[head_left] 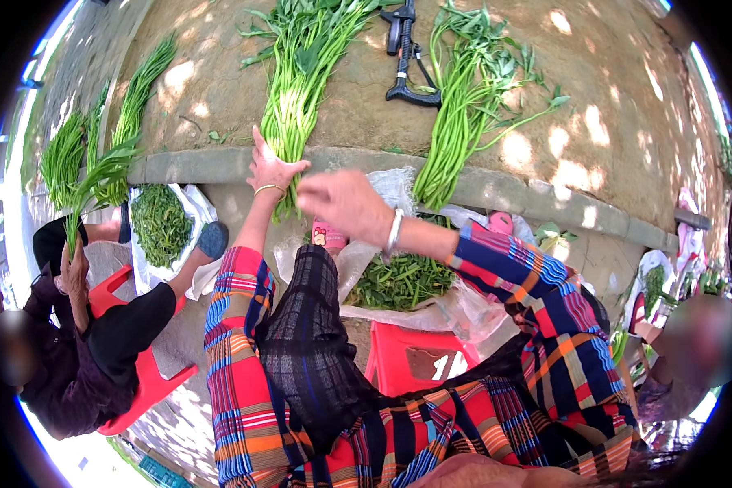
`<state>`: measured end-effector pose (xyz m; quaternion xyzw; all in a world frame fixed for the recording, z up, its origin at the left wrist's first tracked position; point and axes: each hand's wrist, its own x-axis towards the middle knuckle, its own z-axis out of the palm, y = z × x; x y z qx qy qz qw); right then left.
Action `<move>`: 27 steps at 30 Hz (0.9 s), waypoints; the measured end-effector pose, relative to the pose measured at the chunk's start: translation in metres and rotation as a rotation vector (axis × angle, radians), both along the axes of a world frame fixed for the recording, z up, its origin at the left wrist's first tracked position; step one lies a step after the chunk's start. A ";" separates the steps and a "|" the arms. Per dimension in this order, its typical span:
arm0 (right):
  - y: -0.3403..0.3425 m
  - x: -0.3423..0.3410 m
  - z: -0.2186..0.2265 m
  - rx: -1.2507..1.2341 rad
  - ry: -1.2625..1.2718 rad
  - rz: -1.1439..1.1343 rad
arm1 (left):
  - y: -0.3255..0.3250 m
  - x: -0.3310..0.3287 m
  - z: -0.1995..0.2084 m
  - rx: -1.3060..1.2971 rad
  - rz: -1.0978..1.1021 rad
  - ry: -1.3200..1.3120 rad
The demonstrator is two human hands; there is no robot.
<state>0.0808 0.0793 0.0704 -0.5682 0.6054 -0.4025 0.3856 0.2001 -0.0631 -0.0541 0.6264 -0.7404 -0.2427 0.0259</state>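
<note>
Forward, left hand point(273, 171) with thumb across green stalks point(291, 122).

no legible text, labels, numbers, signs

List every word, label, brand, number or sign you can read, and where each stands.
None reads clearly.
Pink shoe: small printed design; any lettering is too small to read.
Black handled object: no lettering distinguishable.
Whitish plastic around the leaves: none distinguishable.

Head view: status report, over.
Left hand spread at lower part of green stalk bundle. Right hand blurred, close by. Black curved-handled object clear of both hands.
</note>
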 end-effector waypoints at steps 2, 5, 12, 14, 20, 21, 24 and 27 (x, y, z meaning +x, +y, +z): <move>0.047 0.014 0.034 -0.011 0.019 0.185 | 0.005 0.005 0.006 0.019 -0.006 0.003; 0.103 0.024 0.070 0.015 -0.037 0.422 | 0.010 -0.006 0.012 -0.091 0.037 -0.150; 0.183 0.008 0.130 0.042 -0.053 0.284 | 0.022 -0.094 0.069 0.045 -0.523 -0.011; 0.194 0.004 0.118 -0.017 -0.135 0.152 | 0.031 -0.128 0.078 0.067 -0.691 -0.016; 0.202 -0.030 0.098 -0.053 -0.126 -0.115 | 0.101 -0.208 0.074 0.162 -0.713 -0.108; 0.202 -0.035 0.094 -0.092 -0.137 -0.131 | 0.110 -0.214 0.061 0.176 -0.636 -0.098; 0.205 -0.055 0.092 -0.135 -0.152 -0.205 | 0.159 -0.228 0.052 0.215 -0.513 -0.153; 0.209 -0.059 0.099 -0.141 -0.197 -0.216 | 0.182 -0.226 0.034 0.145 -0.403 -0.285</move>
